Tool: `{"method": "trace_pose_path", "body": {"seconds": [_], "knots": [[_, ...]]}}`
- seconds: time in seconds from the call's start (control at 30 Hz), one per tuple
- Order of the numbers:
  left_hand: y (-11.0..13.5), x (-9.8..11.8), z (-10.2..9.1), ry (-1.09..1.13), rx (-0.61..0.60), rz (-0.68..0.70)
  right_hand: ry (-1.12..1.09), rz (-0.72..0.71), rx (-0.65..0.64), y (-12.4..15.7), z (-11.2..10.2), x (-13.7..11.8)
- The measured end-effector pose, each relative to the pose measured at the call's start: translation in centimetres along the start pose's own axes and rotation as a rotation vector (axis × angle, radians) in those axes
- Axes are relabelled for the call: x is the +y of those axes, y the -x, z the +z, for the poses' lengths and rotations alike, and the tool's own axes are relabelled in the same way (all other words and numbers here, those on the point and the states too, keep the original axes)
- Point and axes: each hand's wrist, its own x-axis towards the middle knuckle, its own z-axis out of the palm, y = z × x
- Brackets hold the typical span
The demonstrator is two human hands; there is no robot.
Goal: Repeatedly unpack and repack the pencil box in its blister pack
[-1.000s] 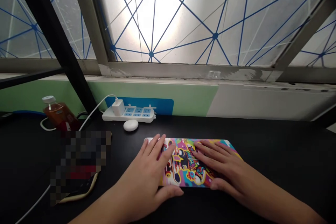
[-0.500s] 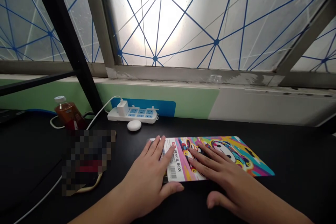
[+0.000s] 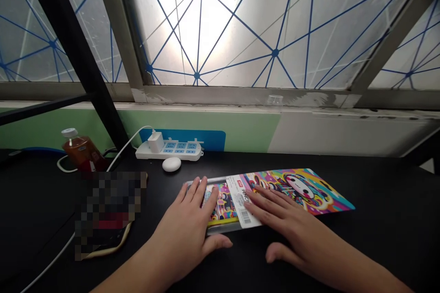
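Since the earlier frame the printed sleeve (image 3: 299,190) has slid further right, uncovering the left end of the pencil box (image 3: 222,201), which was wholly covered then. Nearest the camera, the left hand (image 3: 187,229) lies flat with fingers spread on the uncovered end of the box, its grip released, pressing rather than clasping. The right hand (image 3: 292,233) lies flat on the sleeve near its barcode panel, its grip released too, with the thumb resting on the desk (image 3: 378,238).

The box sits near the middle of the matte black desk. It is a flat rectangle with a glossy cartoon lid in pink, yellow and blue, edged by a pale rim. The sleeve is thin, shiny card in the same bright colours, tilted slightly to the right.

Farther back lie a smooth white oval pebble-shaped object (image 3: 171,164), a white power strip (image 3: 172,149) with a plugged charger, and an amber bottle (image 3: 79,151) with a white cap. Behind them, a frosted window (image 3: 240,23) is crossed by blue lines.
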Motion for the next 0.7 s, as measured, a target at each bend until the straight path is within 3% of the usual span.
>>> {"method": "trace_pose_path", "body": {"seconds": [0.2,0.43,0.7], "knots": [[0.2,-0.4,-0.3,-0.004,-0.065,-0.011,-0.020,0.152,0.084,1.1,-0.5,2.5],[0.3,-0.3,-0.6,-0.005,-0.122,-0.058,0.075,0.019,0.086,0.1,1.4,1.0],[1.1,-2.3,-1.3,0.035,-0.138,-0.082,0.116,-0.006,0.123,1.1,1.4,3.6]]}}
